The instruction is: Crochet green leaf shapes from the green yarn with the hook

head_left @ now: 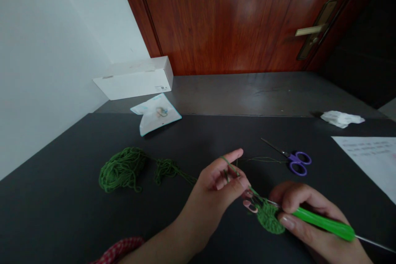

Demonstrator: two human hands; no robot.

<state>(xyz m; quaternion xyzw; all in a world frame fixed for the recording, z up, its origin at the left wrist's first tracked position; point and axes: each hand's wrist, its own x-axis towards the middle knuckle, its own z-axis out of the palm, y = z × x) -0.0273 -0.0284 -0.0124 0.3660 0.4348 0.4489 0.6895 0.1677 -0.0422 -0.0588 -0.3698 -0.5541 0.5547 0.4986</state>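
A dark table (204,136) sits before a reddish wooden door (216,20). The left hand (218,187) pinches green yarn (230,166), looped over its raised index finger; the right hand (309,206) grips a crochet hook (324,224) by its green handle. Between them is the round crochet piece (268,216), a pink clip (250,207) at its left edge.

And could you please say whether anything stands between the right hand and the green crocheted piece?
Nothing visible does: the right hand holds the green-handled hook against the green crocheted piece, thumb by its edge. The pink clip is at the opposite edge.
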